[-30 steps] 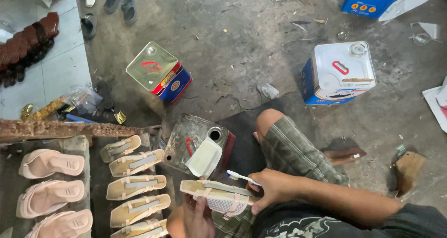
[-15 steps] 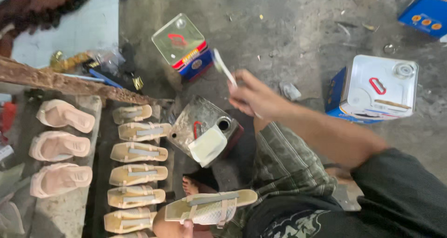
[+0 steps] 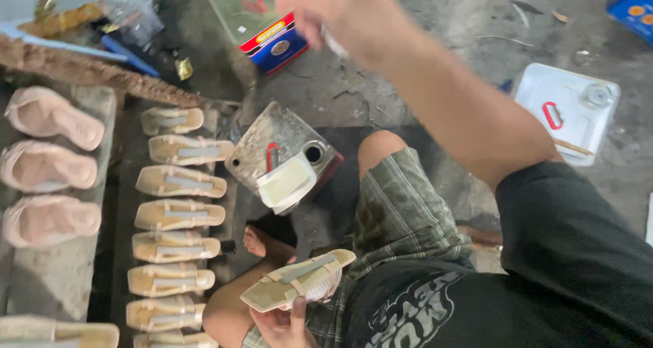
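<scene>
My left hand (image 3: pixel 282 324) holds a beige sandal sole (image 3: pixel 299 280) with a grey strip down its middle, low over my lap. My right hand (image 3: pixel 326 11) is raised near the top of the view, blurred, closed around a small white brush of which only a bit shows. It hovers just right of a red and blue tin (image 3: pixel 255 21) on the floor. Below it stands a dented metal glue can (image 3: pixel 282 151) with a round opening and a small white tray (image 3: pixel 286 183) of pale glue resting on it.
A row of several beige soles (image 3: pixel 178 215) lies on a board at my left, with pink sandal uppers (image 3: pixel 44 164) further left. A white square can (image 3: pixel 568 110) stands on the concrete at right. My bare foot (image 3: pixel 262 242) rests by the glue can.
My right hand has swung up and away from the sole in my left hand, toward the red and blue tin. The view has tilted closer and lower.
</scene>
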